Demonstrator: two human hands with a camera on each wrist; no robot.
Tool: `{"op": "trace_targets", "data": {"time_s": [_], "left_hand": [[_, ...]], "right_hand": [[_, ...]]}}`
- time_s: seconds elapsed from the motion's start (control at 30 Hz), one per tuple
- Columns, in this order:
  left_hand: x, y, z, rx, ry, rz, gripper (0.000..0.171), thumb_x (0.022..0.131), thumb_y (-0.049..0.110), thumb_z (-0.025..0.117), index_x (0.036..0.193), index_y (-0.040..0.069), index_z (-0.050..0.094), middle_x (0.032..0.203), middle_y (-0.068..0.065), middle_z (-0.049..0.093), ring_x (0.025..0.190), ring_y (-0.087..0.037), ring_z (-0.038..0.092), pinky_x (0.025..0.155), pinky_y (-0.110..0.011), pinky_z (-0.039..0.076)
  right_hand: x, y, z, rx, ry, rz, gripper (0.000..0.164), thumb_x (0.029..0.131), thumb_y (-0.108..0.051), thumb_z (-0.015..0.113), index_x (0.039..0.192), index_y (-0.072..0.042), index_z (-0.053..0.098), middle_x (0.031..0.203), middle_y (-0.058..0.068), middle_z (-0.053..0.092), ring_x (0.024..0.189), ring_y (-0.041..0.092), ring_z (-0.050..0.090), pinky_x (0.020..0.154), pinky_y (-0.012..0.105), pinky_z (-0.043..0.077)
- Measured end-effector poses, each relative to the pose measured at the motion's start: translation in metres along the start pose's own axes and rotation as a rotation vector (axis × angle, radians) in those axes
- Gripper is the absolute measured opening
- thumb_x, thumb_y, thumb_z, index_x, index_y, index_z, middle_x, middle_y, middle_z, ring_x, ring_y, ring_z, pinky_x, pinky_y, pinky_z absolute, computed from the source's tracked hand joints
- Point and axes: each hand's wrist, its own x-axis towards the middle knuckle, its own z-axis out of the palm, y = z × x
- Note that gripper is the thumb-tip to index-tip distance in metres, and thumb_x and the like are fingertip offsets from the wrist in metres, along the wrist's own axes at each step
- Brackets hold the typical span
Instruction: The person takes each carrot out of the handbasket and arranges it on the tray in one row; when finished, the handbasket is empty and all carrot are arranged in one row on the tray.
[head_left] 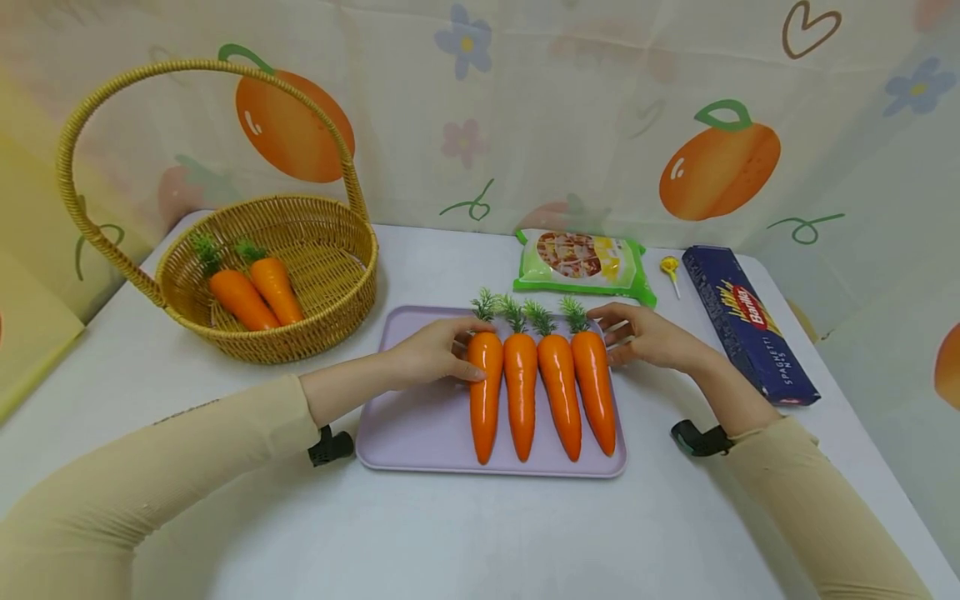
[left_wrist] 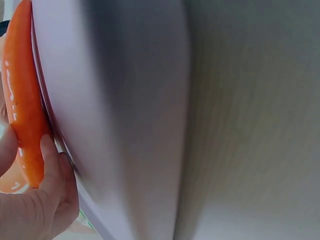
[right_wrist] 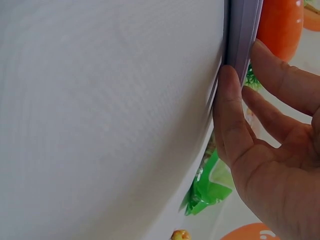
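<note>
Several orange carrots with green leafy tops lie side by side on a lilac tray (head_left: pixel 412 425), tips toward the person. My left hand (head_left: pixel 427 354) holds the top of the leftmost carrot (head_left: pixel 486 400), thumb and fingers on either side of it; the left wrist view shows this carrot (left_wrist: pixel 25 95) between them. At the tray's right edge my right hand (head_left: pixel 645 335) has loosely bent fingers beside the rightmost carrot (head_left: pixel 595 392). In the right wrist view, its thumb is by that carrot (right_wrist: pixel 282 30) and the other fingers are at the tray rim (right_wrist: pixel 242 40).
A wicker basket (head_left: pixel 330 333) with a tall handle stands at the left, holding two carrots (head_left: pixel 258 292). Behind the tray lie a green food packet (head_left: pixel 585 262) and a yellow lollipop (head_left: pixel 670 268). A blue spaghetti box (head_left: pixel 750 325) lies at the right. A printed cloth hangs behind.
</note>
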Motion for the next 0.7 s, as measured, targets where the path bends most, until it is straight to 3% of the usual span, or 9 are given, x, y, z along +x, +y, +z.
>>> {"op": "trace_targets", "data": {"time_s": [0.33,0.7], "left_hand": [[-0.0017,0.0021,-0.0004,0.092,0.060,-0.007,0.066,0.082,0.011,0.080,0.141,0.009,0.050,0.123,-0.020,0.061,0.100,-0.025,0.062,0.074,-0.023,0.052],[-0.0011,-0.0006,-0.0035,0.025,0.049,-0.020,0.062,0.083,0.008,0.078,0.138,0.008,0.051,0.122,-0.021,0.061,0.098,-0.024,0.066,0.073,-0.023,0.055]], "right_hand": [[0.0008,-0.0015,0.0004,-0.002,-0.003,-0.006,0.066,0.082,0.003,0.065,0.144,0.002,0.043,0.138,0.027,0.049,0.112,0.033,0.059,0.089,0.034,0.058],[-0.0004,-0.0026,0.0008,0.003,-0.002,0.008,0.065,0.083,0.002,0.065,0.144,0.002,0.043,0.137,0.026,0.050,0.111,0.031,0.059,0.089,0.033,0.058]]}}
